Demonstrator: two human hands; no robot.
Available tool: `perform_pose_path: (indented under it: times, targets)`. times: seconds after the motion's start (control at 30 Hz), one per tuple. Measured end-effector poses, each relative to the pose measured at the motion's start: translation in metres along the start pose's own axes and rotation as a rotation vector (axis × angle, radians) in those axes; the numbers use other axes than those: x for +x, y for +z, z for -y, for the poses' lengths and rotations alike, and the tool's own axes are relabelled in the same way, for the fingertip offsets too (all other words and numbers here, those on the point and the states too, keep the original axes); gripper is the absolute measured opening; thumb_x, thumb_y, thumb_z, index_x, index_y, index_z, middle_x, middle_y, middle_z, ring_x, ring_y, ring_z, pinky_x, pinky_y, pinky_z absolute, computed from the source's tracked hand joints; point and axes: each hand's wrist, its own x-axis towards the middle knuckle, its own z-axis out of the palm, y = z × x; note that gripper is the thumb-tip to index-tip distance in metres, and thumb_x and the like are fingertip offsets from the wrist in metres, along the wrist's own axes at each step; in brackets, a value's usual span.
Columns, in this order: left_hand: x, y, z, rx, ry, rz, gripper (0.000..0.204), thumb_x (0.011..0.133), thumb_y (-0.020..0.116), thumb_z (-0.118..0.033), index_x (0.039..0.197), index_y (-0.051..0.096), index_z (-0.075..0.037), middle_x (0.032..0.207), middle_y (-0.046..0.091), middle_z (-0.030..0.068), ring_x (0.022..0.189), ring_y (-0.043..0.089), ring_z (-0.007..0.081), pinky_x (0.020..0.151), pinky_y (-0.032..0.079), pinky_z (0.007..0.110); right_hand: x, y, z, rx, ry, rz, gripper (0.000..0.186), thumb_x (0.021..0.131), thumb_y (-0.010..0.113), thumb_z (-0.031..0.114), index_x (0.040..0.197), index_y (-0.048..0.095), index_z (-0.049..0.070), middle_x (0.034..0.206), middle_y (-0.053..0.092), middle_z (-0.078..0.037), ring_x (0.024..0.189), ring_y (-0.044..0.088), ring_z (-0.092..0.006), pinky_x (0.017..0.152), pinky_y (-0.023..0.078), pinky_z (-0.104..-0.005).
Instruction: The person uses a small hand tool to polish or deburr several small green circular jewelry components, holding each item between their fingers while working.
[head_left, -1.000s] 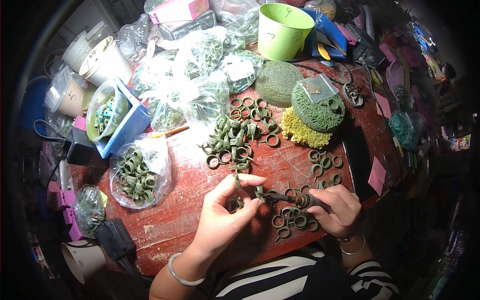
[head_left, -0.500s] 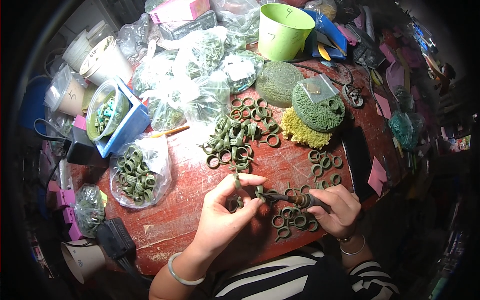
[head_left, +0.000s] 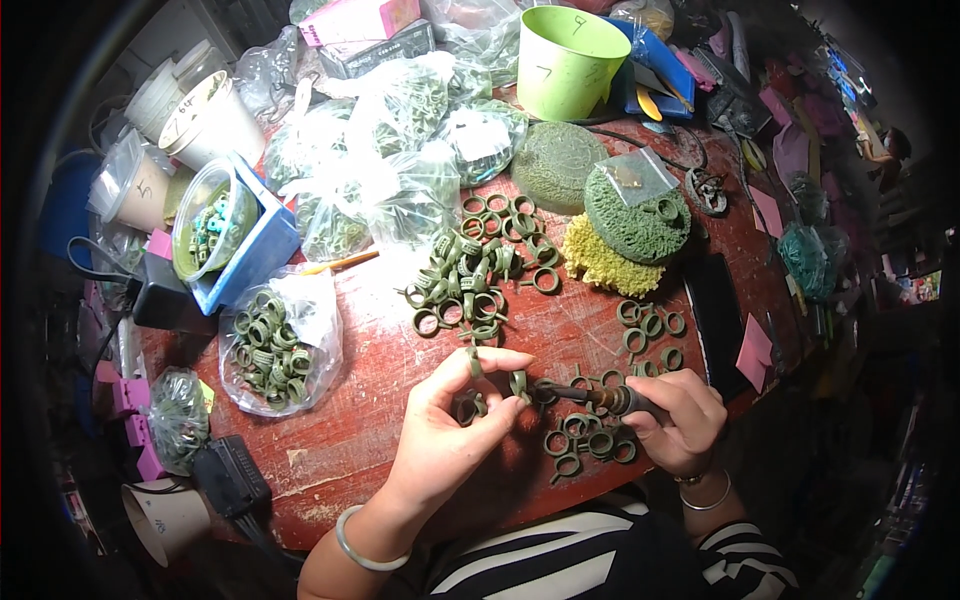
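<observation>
Hands (head_left: pixel 450 425) w/ ring (head_left: pixel 519 383) & tool (head_left: pixel 603 398); handle (head_left: pixel 640 403) part. hidden, tip (head_left: pixel 545 386) contact unclr.

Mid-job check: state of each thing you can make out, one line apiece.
Left hand, pinching a green ring
Right hand, closed around the pen-shaped tool
Pen-shaped tool, tip close to the ring, contact unclear
Central ring pile, loose, heaped
Clear tub, open, holding small pieces
Light green bucket, upright, open-topped
Black phone, flat, screen dark

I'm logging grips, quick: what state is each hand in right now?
Left hand: closed, pinching a green ring.
Right hand: closed, holding a dark pen-like tool.
</observation>
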Motion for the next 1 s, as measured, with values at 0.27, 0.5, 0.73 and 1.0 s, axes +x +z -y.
perform_pose_path:
  times: [0.27, 0.5, 0.73, 1.0]
  targets:
    - [0.000, 0.001, 0.006, 0.111, 0.112, -0.056, 0.034, 0.087, 0.068, 0.010, 0.120, 0.066, 0.001, 0.103, 0.061, -0.0022, 0.079, 0.051, 0.0011, 0.071, 0.042, 0.016, -0.002, -0.002, 0.000, -0.022, 0.042, -0.052, 0.035, 0.086, 0.081, 0.026, 0.108, 0.072, 0.000, 0.083, 0.064, -0.010, 0.064, 0.064, -0.0191, 0.053, 0.051, -0.0287]
    - [0.000, 0.003, 0.005, 0.140, 0.111, -0.115, 0.034, 0.084, 0.073, 0.004, 0.117, 0.068, -0.002, 0.097, 0.061, -0.0012, 0.073, 0.052, 0.0042, 0.068, 0.044, 0.019, -0.004, -0.002, 0.001, -0.044, 0.078, -0.062, 0.035, 0.086, 0.082, 0.025, 0.109, 0.071, 0.000, 0.087, 0.063, -0.010, 0.065, 0.064, -0.0197, 0.054, 0.052, -0.0289]
    - [-0.001, -0.001, -0.012, -0.153, -0.156, -0.037, 0.036, 0.090, 0.075, -0.004, 0.124, 0.066, -0.007, 0.088, 0.065, -0.0035, 0.074, 0.053, 0.0017, 0.063, 0.041, 0.017, -0.007, -0.002, 0.001, -0.070, 0.110, -0.121, 0.035, 0.088, 0.080, 0.026, 0.110, 0.071, 0.000, 0.088, 0.063, -0.009, 0.066, 0.064, -0.0178, 0.055, 0.052, -0.0275]
    - [0.004, -0.021, 0.000, -0.829, -0.242, 0.164, 0.039, 0.103, 0.056, -0.020, 0.134, 0.055, 0.001, 0.115, 0.067, 0.0120, 0.070, 0.051, 0.0062, 0.052, 0.038, 0.014, -0.006, -0.001, 0.000, -0.095, 0.067, -0.164, 0.035, 0.090, 0.079, 0.026, 0.110, 0.070, -0.001, 0.090, 0.063, -0.009, 0.068, 0.062, -0.0154, 0.054, 0.050, -0.0245]
